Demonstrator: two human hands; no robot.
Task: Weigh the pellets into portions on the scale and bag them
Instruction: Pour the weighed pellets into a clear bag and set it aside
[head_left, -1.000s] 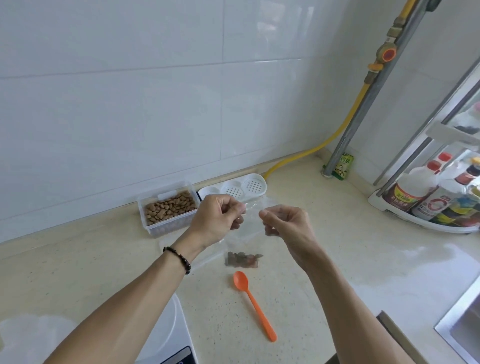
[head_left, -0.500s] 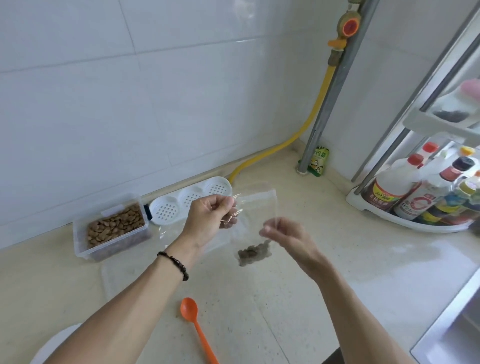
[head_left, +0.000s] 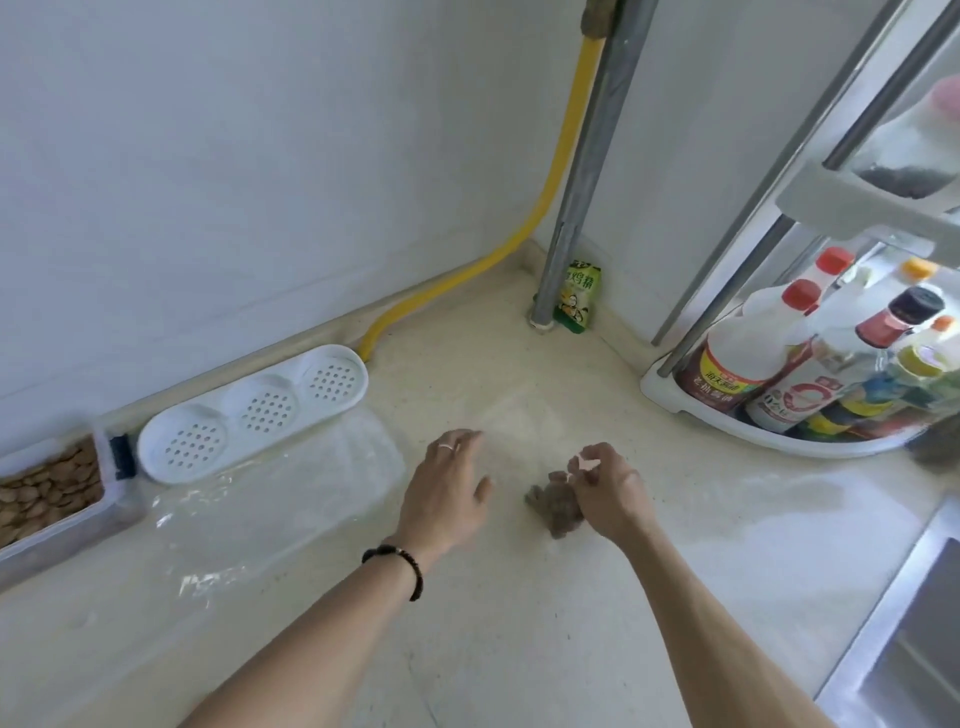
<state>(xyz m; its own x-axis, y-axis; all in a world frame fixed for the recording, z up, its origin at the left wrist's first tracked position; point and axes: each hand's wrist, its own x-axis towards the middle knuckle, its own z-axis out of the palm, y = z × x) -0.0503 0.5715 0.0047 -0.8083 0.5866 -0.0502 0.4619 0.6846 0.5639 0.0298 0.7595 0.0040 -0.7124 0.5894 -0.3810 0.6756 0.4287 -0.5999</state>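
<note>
A small clear bag (head_left: 511, 415) with a clump of brown pellets (head_left: 551, 512) in its lower end lies on the beige counter, blurred. My right hand (head_left: 605, 493) is over the pellet end, fingers curled and pinching the plastic. My left hand (head_left: 447, 499) hovers just left of the bag with fingers spread and holds nothing. A clear tub of brown pellets (head_left: 47, 488) stands at the far left by the wall. No scale or spoon shows in this view.
A white perforated tray (head_left: 249, 410) lies along the wall, with clear plastic bags (head_left: 270, 509) flat in front of it. A yellow hose (head_left: 550, 171), a metal pipe and a green packet (head_left: 576, 301) fill the corner. A bottle rack (head_left: 779, 415) stands right; a steel sink (head_left: 914, 623) at lower right.
The bag went from held up between both hands down onto the counter. My left hand let go and opened. The view swung right, leaving the spoon and scale out of frame.
</note>
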